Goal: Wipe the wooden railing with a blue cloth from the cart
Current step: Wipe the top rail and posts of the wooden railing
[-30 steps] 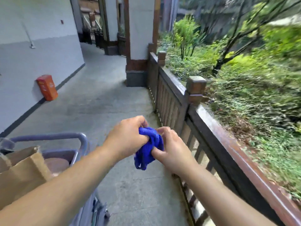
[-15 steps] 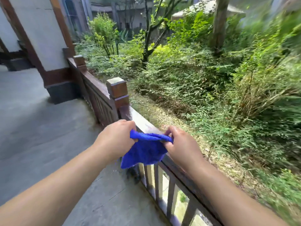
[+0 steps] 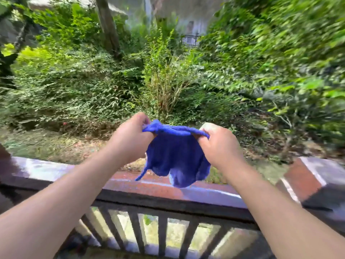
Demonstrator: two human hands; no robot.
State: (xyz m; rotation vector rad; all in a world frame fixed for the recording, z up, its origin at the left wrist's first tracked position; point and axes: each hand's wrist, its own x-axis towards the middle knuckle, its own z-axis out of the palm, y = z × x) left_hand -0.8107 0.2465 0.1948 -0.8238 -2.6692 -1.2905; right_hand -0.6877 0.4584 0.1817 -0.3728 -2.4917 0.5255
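A blue cloth [image 3: 175, 156] hangs spread between both hands, just above the wooden railing [image 3: 130, 186]. My left hand [image 3: 130, 139] pinches its upper left corner and my right hand [image 3: 218, 144] pinches its upper right corner. The cloth's lower edge dangles close over the reddish-brown top rail; whether it touches is unclear. The rail runs across the view from left to right, with dark balusters [image 3: 162, 234] below it. The cart is out of view.
A square wooden post [image 3: 308, 182] rises from the railing at the right. Beyond the rail lie bare ground and dense green bushes [image 3: 93, 86], with a tree trunk [image 3: 108, 25] further back. The image is motion-blurred.
The view has swung right, from along the walkway to facing the railing head-on. The hands have pulled the bunched cloth open and raised it over the rail. The cart has left the view.
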